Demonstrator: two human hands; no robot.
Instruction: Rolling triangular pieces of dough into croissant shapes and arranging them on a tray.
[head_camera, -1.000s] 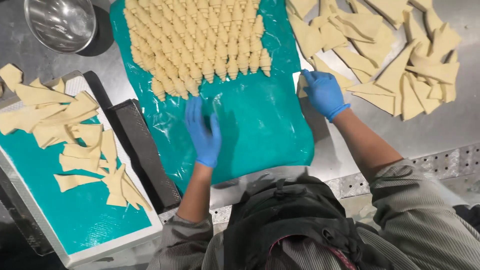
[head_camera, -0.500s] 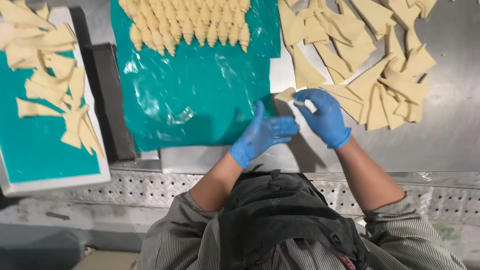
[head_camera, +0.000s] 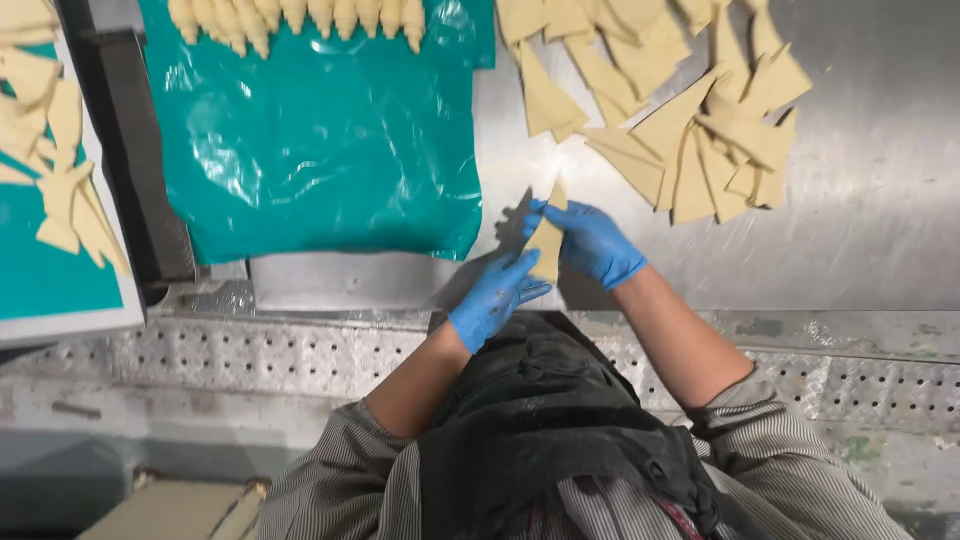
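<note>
Both hands in blue gloves hold one dough triangle (head_camera: 547, 243) above the near edge of the steel bench (head_camera: 880, 200). Right hand (head_camera: 594, 241) fingers pinch its far end, left hand (head_camera: 493, 297) fingers spread, touching its near end. Pile of cut dough triangles (head_camera: 680, 130) just far-right of it. Teal sheet (head_camera: 320, 150) to the left, row of rolled croissants (head_camera: 300, 18) at its far edge. Left tray (head_camera: 60, 310) carries more triangles.
</note>
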